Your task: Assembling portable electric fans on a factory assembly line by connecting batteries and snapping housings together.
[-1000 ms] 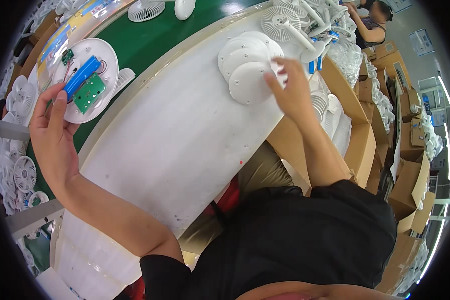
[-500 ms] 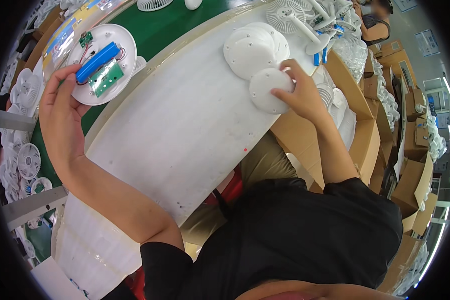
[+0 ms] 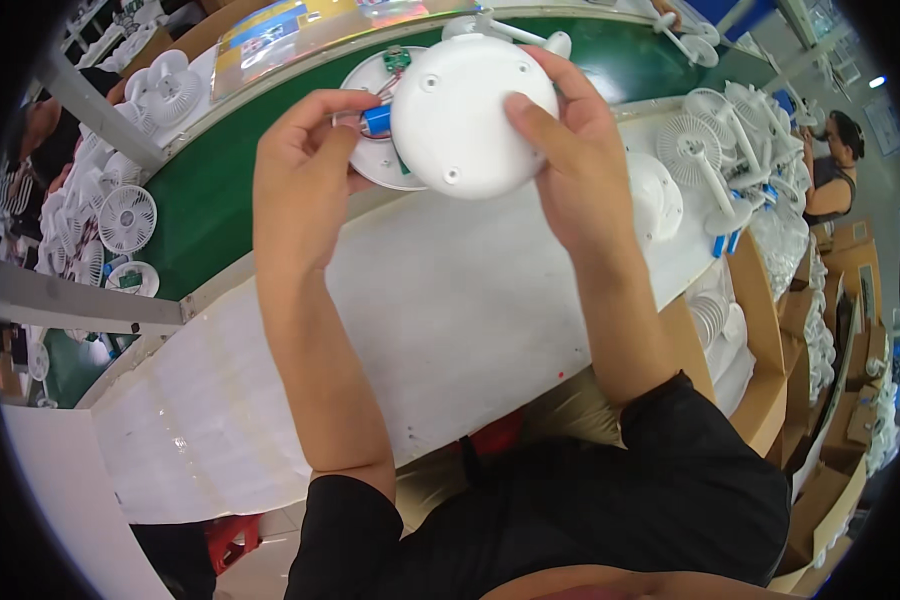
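My left hand (image 3: 305, 175) grips the left side of a white round fan base shell (image 3: 368, 75) with its fingers closed. Inside that shell are a blue cylindrical battery (image 3: 377, 119), its ends hidden, and a small green circuit board (image 3: 397, 58) with thin wires. In front of the shell's right part, my right hand (image 3: 582, 160) holds a white round cover (image 3: 475, 125), thumb on its outer face and fingers behind the edge. Screw holes dot this cover. It hides much of the shell, and whether the two parts touch I cannot tell.
White covers (image 3: 652, 200) lie on the pale worktop (image 3: 450, 300) to the right, beside white fans (image 3: 688, 150) and blue batteries (image 3: 727, 243). An open cardboard box (image 3: 760, 345) stands at the right edge. Beyond runs a green belt (image 3: 205, 215). A metal post (image 3: 90, 300) juts in at left.
My right hand has lifted the cover off the worktop and brought it left, in front of the shell. My left hand and the shell have come toward the middle. The view has turned.
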`<state>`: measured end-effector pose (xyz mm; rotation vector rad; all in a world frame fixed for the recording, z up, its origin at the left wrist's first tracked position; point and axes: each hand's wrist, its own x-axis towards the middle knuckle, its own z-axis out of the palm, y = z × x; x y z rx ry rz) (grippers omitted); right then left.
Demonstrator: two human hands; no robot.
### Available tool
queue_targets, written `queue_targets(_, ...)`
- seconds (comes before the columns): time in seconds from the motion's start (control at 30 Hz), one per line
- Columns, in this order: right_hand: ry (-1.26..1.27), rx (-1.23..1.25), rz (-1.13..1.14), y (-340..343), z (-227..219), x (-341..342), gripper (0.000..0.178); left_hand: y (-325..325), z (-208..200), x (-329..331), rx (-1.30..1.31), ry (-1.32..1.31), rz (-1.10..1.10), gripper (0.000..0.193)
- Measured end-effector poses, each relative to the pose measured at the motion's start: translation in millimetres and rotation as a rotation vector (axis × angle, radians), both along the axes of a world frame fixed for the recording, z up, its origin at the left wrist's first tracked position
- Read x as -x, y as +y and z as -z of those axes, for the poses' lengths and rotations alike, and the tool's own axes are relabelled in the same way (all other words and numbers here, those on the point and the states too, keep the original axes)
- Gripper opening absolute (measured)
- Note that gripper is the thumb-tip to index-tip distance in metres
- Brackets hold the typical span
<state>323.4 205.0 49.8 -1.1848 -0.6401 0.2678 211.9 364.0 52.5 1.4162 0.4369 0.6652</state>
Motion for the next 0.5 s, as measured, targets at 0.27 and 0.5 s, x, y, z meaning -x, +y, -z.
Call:
queue_targets(0.27,0.192,-0.034,-0.049,23.2,11.1,-10.3,0.038,-14.7,-2.9,-10.1,0.005,-0.043,-0.074,0.039)
queue_targets(0.5,0.108,0.078,-0.003,10.4,-3.8,-12.2,0.037,-19.1,1.7,-12.3,0.010,-0.040,0.022,0.040)
